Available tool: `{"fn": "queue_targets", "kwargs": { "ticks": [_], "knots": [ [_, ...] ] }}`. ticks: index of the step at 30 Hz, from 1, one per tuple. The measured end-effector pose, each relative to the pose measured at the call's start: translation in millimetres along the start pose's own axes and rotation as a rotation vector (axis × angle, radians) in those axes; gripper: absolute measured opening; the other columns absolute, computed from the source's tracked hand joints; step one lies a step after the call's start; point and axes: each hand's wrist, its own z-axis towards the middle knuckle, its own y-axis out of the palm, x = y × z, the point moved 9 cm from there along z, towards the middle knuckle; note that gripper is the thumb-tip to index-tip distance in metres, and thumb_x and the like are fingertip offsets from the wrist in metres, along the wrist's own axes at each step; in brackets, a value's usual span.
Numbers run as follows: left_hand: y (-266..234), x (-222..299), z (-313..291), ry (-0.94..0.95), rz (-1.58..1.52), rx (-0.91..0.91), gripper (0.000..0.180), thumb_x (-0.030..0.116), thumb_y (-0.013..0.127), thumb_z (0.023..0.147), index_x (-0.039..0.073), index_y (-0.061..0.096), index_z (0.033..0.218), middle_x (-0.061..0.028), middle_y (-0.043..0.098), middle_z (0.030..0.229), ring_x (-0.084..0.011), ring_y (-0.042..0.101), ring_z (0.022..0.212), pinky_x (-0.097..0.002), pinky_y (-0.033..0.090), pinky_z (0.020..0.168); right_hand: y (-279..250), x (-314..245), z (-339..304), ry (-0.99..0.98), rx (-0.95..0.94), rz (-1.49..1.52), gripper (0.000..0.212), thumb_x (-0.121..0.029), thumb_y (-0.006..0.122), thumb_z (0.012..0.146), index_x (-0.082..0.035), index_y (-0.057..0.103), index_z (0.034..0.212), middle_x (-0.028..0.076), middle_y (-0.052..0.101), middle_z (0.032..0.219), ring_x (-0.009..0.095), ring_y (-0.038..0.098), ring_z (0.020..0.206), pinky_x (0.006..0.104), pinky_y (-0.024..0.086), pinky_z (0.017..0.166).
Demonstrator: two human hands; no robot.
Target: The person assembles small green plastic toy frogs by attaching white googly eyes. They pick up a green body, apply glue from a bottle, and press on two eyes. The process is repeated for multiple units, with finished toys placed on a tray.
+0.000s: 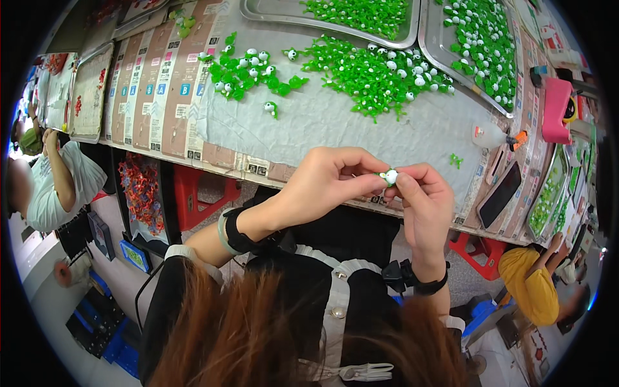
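Close together at the table's near edge, my two hands pinch one small green-and-white plastic figure (391,176). My left hand (335,174) grips it from the left between thumb and forefinger. From the other side, the thumb and fingers of my right hand (425,200) close on it. Its lower part is hidden by my fingers. Beyond my hands lies a pile of small green body pieces (364,84), with round white heads (419,80) along its right side. To the left is a smaller group of green figures with white heads (245,68). A single figure (271,109) lies apart from them.
Metal trays (329,27) (467,80) of green pieces stand at the back. At right are a white bottle with an orange tip (490,137), a dark phone (500,195), a pink tape dispenser (556,111) and small green bits (456,160). Other people sit at far left and right.
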Motion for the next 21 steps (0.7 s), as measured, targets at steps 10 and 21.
{"fn": "queue_targets", "kwargs": {
  "ticks": [10,21],
  "knots": [
    [0,-15,4,-0.084,-0.118,-0.011,0.016,0.007,0.052,0.077,-0.005,0.053,0.087,-0.0069,0.058,0.075,-0.0083,0.055,0.067,-0.0187,0.045,0.060,-1,10,2,0.061,0.026,0.043,0.008,-0.005,0.052,0.077,0.003,0.052,0.078,0.007,0.056,0.070,0.009,0.052,0.058,0.0189,0.042,0.055],
    [-1,-29,8,-0.180,-0.257,0.004,0.017,0.007,0.053,0.076,-0.006,0.053,0.087,-0.0107,0.058,0.074,-0.0113,0.057,0.064,-0.0208,0.048,0.061,-2,10,8,0.069,0.043,-0.009,0.010,-0.008,0.053,0.077,0.002,0.053,0.075,0.006,0.056,0.065,0.008,0.051,0.053,0.0187,0.041,0.050]
  ]
}}
